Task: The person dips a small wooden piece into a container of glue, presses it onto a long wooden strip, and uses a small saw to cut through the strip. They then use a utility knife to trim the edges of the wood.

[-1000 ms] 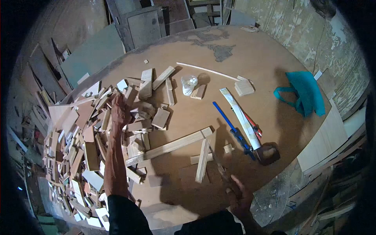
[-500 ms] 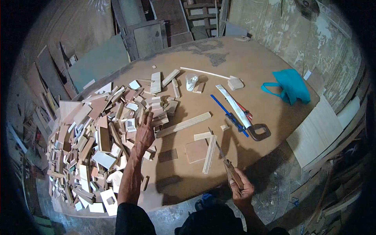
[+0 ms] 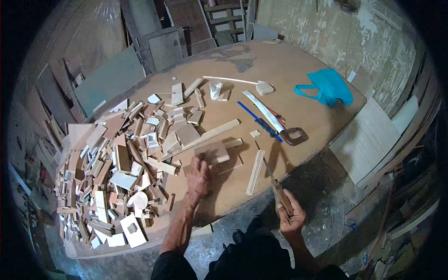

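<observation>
My left hand (image 3: 198,179) is closed on the near end of a flat wood block (image 3: 213,153), held close over the table. Beneath it lie a thin square board (image 3: 232,164) and a short pale strip (image 3: 233,143), partly covered. In my right hand (image 3: 291,215), fingers wrapped round its wooden handle, is a tool with a long thin blade (image 3: 269,169); the blade points forward and left. A pale wood strip (image 3: 255,172) lies just left of that blade. A long batten (image 3: 205,139) stretches from the pile behind the block.
A big pile of wood offcuts (image 3: 122,170) covers the table's left side. Further back are a plastic cup with white contents (image 3: 215,90), a blue clamp (image 3: 261,122), a hand saw (image 3: 268,113) with a dark handle, and a teal bag (image 3: 325,87). Panels (image 3: 366,140) lean at the right.
My left hand has come from the pile toward me and right, now with the wood block in its grip. My right hand keeps its tool. The camera view has shifted slightly.
</observation>
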Tool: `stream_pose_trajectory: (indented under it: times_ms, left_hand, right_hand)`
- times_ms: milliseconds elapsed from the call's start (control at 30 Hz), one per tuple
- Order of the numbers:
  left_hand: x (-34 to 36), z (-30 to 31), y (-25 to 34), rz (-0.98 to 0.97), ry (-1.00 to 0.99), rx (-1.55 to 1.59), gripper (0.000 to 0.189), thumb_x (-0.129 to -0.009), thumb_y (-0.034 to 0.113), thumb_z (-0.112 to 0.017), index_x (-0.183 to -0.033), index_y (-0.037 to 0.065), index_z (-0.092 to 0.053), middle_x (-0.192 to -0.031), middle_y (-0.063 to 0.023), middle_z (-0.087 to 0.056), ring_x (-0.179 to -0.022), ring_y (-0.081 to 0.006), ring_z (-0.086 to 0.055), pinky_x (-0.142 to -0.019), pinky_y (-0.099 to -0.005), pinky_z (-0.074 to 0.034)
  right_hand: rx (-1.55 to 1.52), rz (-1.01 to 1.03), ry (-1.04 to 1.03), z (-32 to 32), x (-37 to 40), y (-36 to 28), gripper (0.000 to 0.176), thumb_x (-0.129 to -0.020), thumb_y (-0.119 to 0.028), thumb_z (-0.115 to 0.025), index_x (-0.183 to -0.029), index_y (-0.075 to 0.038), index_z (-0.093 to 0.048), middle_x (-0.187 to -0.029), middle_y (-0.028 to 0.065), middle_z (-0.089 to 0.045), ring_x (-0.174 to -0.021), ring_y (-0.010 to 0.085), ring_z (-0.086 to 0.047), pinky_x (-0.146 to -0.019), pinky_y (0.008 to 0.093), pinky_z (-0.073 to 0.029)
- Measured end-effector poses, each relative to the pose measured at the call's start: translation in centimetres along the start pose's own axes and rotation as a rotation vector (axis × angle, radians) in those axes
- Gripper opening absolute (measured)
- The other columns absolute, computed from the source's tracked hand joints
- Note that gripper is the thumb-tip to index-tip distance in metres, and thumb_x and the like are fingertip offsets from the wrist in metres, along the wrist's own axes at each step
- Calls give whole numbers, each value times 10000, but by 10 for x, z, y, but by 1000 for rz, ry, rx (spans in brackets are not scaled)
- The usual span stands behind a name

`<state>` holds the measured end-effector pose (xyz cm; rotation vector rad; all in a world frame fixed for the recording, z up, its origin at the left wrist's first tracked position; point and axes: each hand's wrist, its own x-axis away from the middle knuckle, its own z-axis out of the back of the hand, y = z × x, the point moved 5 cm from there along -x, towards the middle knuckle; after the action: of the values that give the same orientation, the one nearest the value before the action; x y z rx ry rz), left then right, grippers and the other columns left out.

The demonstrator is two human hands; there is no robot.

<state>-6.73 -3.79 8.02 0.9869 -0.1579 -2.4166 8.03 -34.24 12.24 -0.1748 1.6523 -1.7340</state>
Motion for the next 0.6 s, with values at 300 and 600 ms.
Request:
stream_pose_trajectory:
  times_ms: [300,600]
  left_hand:
    - [3,-63,110,-114,-131,127,346,-783,58,-605,-1120,-8,-564,-1252,-229,-523,-1172,-446,-528,-946,-486,-491]
    - [10,-86,146,-139,-251,153,432,-764,42,-591,-1191,-16,-565,-1282,-229,-487,-1279,-464,-437,-1094,-501,-392]
  right_hand:
    - [-27,-87,-25,19,-9,8,414,-923,9,-595,-1329,62,-530,-1196,130,-650,-1081,154,-612,-942,282,-465]
    - [-282,-256,-35,34,-17,65,439,-931,87,-536,-1367,58,-497,-1162,57,-626,-905,87,-589,-823,219,-469]
